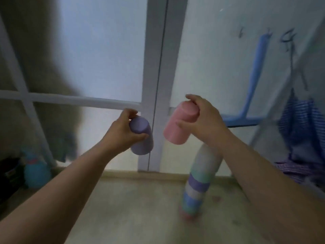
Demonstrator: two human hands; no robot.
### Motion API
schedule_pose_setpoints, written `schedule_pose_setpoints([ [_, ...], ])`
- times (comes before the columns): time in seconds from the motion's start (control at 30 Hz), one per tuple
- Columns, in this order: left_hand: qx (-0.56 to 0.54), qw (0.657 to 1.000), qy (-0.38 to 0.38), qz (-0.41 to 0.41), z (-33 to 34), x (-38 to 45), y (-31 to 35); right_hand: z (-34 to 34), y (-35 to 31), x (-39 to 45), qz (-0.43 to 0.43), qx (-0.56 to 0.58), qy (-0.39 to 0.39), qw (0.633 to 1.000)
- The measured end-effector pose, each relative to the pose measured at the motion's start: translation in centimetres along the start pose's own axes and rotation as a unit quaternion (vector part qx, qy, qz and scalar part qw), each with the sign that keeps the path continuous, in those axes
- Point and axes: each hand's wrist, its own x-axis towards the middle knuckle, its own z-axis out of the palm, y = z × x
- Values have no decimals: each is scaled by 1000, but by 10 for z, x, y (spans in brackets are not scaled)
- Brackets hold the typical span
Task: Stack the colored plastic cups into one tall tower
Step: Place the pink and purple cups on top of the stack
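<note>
A tall tower of stacked cups (198, 180) in white, green, purple, blue and pink bands stands on the floor at centre right; its top is hidden behind my right wrist. My right hand (204, 120) grips an upside-down pink cup (179, 125) just above and to the left of the tower's top. My left hand (123, 131) holds an upside-down purple cup (142, 138) further left, at about the same height. The two cups are apart. The frame is blurred.
A white-framed frosted door (154, 85) rises behind the tower. A blue squeegee (253, 85) hangs on the wall at the right, with striped cloth (299, 131) below it. A blue bottle (37, 173) and dark items sit on the floor at the far left.
</note>
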Motion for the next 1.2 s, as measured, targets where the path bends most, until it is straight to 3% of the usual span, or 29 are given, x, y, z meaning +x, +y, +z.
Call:
schedule_pose_setpoints([
  [0.1, -21, 998, -21, 49, 33, 25, 49, -51, 25, -9, 37, 13, 65, 997],
  [0.3, -83, 991, -37, 96, 73, 42, 101, -98, 51, -21, 37, 5, 90, 995],
  [0.47, -101, 989, -44, 93, 79, 43, 110, -91, 66, -19, 50, -9, 60, 997],
  [0.63, -119, 988, -48, 88, 73, 42, 111, -62, 89, -25, 88, 8, -18, 996],
  [0.97, -172, 977, -22, 120, 61, 50, 159, -83, 84, -32, 77, 36, 22, 996],
  [1.2, -153, 976, -43, 151, 98, 52, 186, -112, 84, -42, 51, 20, 56, 997],
])
